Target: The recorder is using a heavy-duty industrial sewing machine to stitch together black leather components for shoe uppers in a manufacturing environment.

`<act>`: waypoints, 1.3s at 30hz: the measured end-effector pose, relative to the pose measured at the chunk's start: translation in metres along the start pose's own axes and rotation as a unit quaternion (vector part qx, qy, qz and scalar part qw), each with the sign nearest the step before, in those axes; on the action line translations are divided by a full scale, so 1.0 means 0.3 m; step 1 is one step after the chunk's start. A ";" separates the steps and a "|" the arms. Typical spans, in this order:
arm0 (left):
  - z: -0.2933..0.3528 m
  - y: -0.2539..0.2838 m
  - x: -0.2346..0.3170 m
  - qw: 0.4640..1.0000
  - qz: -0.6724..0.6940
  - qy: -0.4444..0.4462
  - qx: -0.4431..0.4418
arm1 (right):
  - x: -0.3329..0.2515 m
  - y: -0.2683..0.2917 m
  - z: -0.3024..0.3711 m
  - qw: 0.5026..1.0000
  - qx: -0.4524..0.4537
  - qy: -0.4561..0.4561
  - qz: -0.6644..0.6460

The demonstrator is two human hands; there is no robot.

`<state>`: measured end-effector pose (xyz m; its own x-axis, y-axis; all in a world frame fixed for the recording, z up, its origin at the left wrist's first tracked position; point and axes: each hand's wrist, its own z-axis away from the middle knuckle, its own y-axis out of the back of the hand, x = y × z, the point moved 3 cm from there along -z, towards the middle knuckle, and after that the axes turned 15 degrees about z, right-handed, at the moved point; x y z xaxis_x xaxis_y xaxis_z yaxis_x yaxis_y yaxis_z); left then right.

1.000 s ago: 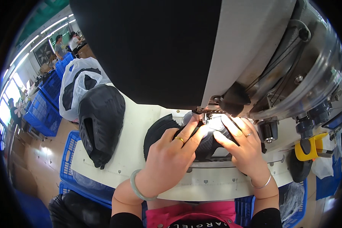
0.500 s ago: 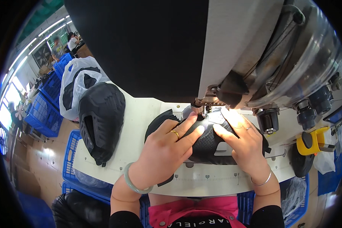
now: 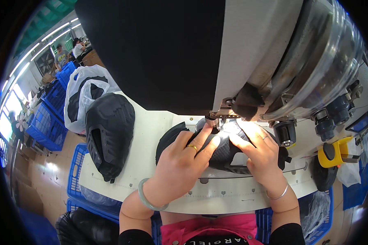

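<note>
A black textured piece (image 3: 219,152), with a pale patch near its near edge, lies on the counter (image 3: 147,122) under the sewing machine (image 3: 184,61), right by the metal presser foot (image 3: 220,122), where a bright light falls on it. The left hand (image 3: 179,162) rests on the piece from the near left, its fingers extended and loosely spread, the foremost fingertip just beside the presser foot; a gold ring (image 3: 192,147) sits on one finger and a pale green bangle (image 3: 143,197) circles the wrist. The right hand (image 3: 263,157) lies spread on the right part of the piece, its thumb pointing toward the lit spot, a silver bracelet (image 3: 279,193) at the wrist. Whether either hand also pinches an edge cannot be told. To the left on the counter stands a dark moulded shoe upper (image 3: 110,130), with a translucent plastic bag (image 3: 75,104) holding black pieces just beyond it. A blue crate (image 3: 74,167) is below the counter's left end. On the right, a yellow holder (image 3: 335,152) is by the counter, with a dark rounded piece (image 3: 322,174) close to its near side. Farther off at left are stacked blue crates (image 3: 45,128) and two people (image 3: 61,56).
</note>
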<state>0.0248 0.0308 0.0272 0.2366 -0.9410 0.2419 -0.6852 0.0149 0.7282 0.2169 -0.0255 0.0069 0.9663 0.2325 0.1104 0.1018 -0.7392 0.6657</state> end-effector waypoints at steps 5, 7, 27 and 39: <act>-0.004 -0.008 -0.009 1.000 -0.009 -0.004 0.008 | 0.023 -0.025 -0.003 1.000 0.018 0.007 -0.001; -0.007 -0.012 -0.010 1.000 -0.013 -0.005 0.012 | 0.038 -0.038 -0.001 1.000 0.021 0.012 -0.001; -0.042 0.054 -0.027 0.991 0.125 0.052 -0.024 | 0.075 -0.077 -0.008 0.997 0.076 0.031 0.016; -0.003 0.010 -0.022 0.999 0.012 -0.025 -0.017 | 0.078 -0.091 -0.006 0.994 0.106 0.036 0.006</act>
<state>0.0218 0.0373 0.0283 0.1850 -0.9561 0.2273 -0.6668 0.0478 0.7437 0.2364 0.0013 -0.0075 0.9491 0.2615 0.1758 0.1448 -0.8574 0.4939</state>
